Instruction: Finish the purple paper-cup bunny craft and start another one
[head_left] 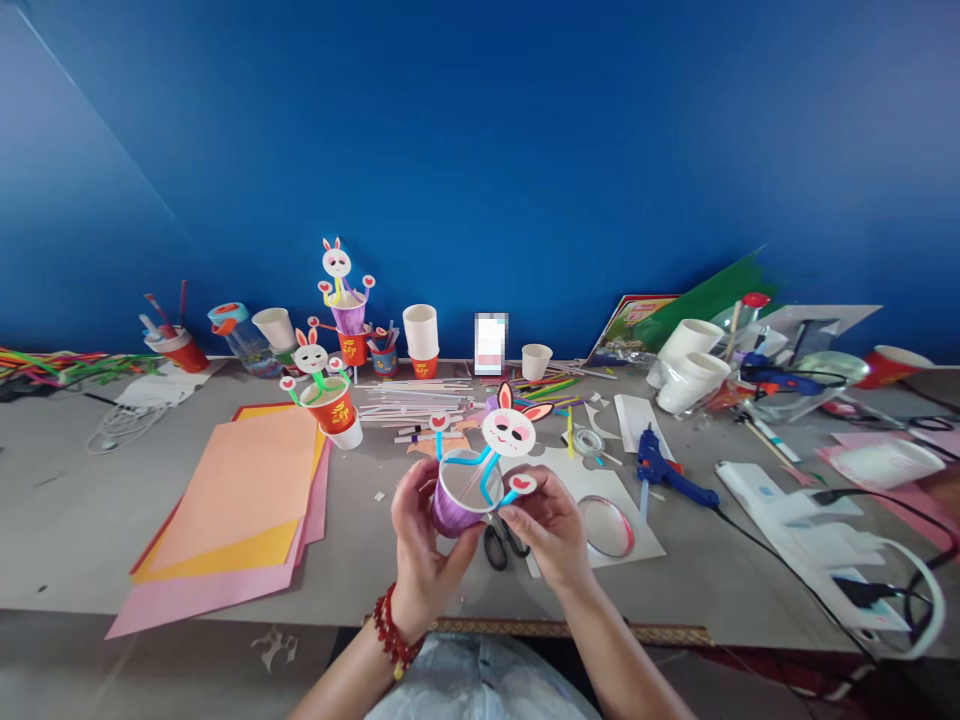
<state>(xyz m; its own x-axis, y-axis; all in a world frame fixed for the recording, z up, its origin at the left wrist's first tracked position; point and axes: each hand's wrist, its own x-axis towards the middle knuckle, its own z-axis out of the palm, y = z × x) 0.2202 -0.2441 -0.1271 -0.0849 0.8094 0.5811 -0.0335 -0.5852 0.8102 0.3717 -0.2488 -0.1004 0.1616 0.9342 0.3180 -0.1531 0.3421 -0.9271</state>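
Note:
Fingers of my left hand wrap round a purple paper cup, held tilted above the table. From the cup rises a paper rabbit face with pink ears on blue straws. One blue straw arm bends left and ends in a white paw disc with a red heart. My right hand is closed on the other blue straw arm, beside a second paw disc at the cup's right side. Black-handled scissors lie partly hidden beneath the cup. My left wrist wears a red bead bracelet.
Two similar rabbit cups stand left, one a red cup. Coloured paper sheets lie front left. Right are a tape roll, a blue glue gun with its cord and a power strip. Straws lie behind; a blue wall rises beyond.

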